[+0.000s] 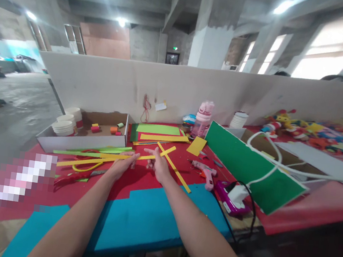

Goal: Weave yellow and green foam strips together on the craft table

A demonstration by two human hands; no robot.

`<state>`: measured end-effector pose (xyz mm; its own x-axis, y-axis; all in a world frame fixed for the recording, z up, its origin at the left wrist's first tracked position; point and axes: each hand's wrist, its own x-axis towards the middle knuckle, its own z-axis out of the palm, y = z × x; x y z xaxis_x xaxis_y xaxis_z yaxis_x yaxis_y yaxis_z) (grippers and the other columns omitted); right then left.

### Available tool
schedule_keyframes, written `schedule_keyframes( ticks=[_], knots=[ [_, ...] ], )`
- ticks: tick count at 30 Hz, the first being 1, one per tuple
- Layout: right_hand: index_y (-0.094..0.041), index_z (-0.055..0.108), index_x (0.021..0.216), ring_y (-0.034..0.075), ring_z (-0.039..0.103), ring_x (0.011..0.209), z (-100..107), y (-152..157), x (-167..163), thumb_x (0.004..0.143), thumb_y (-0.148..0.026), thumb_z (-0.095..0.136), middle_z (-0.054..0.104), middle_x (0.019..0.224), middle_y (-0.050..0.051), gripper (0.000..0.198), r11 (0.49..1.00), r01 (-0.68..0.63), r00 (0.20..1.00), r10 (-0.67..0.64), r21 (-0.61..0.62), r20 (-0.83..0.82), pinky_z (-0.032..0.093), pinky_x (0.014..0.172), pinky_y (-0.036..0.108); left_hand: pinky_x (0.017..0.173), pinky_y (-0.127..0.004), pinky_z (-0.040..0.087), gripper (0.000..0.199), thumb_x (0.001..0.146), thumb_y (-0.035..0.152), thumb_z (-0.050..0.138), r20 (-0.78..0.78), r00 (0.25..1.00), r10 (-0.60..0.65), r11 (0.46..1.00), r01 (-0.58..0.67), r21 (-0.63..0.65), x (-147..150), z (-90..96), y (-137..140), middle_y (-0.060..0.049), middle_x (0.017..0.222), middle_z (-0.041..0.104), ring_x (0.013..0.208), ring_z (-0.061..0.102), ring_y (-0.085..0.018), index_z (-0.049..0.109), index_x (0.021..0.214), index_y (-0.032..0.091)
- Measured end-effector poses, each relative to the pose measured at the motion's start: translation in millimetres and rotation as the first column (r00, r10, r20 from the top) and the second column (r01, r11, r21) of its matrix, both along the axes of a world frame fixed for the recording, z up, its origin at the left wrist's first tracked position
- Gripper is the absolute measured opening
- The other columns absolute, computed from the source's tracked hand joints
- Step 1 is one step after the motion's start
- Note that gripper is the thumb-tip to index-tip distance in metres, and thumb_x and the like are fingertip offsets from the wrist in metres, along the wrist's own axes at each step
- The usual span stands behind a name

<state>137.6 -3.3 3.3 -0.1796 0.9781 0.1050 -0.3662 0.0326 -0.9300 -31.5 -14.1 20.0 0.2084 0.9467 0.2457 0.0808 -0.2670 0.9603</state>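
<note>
The left hand (124, 165) pinches the long strip (146, 157), its axis running sideways from this grip to the right hand (159, 167). Whether the right grip is closed, I cannot see; beside it, the second strip (178, 173) crosses diagonally.

You have a long, narrow, flat yellow strip (146, 157) at your left fingers (134, 156), slanting upward to the right past your right fingers (150, 164); its left stretch may be more than one strip, as blur hides the edges. Near its right end, a shorter, straight yellow strip (178, 174) crosses it diagonally, its lower end pointing toward you.
</note>
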Motion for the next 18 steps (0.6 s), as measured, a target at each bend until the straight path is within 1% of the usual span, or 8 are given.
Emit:
schedule_keyframes(
  ticks=[5,8,13,18],
  knots=[
    [-0.018,0.068,0.111,0.009,0.039,0.046,0.7,5.9,10.6,0.080,-0.071,0.044,0.045,0.051,-0.003,0.066,0.997,0.077,0.996,-0.078,-0.020,-0.040,0.043,0.047,0.023,0.052,-0.023,0.034,0.040,0.077,0.044,0.063,0.020,0.999,-0.036,0.998,0.036,-0.041,-4.8,-1.6,2.9,0.001,0.048,0.047,0.047,0.042,-0.010,0.049,0.050,0.018],
    [-0.016,0.069,0.109,0.009,0.037,0.044,5.0,6.8,14.7,0.080,-0.071,0.045,0.043,0.048,-0.004,0.066,0.991,0.129,0.990,-0.131,-0.042,-0.047,0.042,0.044,0.022,0.053,-0.023,0.034,0.041,0.079,0.046,0.061,-0.013,0.999,-0.036,0.998,0.036,-0.052,-7.6,-0.8,3.6,0.002,0.049,0.046,0.048,0.041,-0.010,0.048,0.051,0.018],
    [-0.014,0.071,0.104,0.007,0.031,0.039,13.7,8.2,22.0,0.081,-0.070,0.043,0.039,0.044,-0.005,0.067,0.975,0.201,0.974,-0.209,-0.098,-0.085,0.039,0.040,0.021,0.054,-0.024,0.034,0.044,0.080,0.048,0.057,-0.051,0.998,-0.031,0.999,0.029,-0.028,-12.2,-0.6,5.0,0.002,0.048,0.046,0.048,0.042,-0.010,0.047,0.051,0.018],
    [-0.015,0.071,0.103,0.006,0.030,0.038,13.2,10.3,27.8,0.079,-0.071,0.046,0.040,0.044,-0.005,0.067,0.966,0.243,0.966,-0.250,-0.092,-0.073,0.038,0.038,0.020,0.053,-0.025,0.035,0.044,0.080,0.048,0.058,-0.031,0.999,-0.043,0.998,0.042,-0.044,-17.0,-1.0,6.3,0.002,0.047,0.045,0.047,0.040,-0.010,0.046,0.050,0.018]
  ],
)
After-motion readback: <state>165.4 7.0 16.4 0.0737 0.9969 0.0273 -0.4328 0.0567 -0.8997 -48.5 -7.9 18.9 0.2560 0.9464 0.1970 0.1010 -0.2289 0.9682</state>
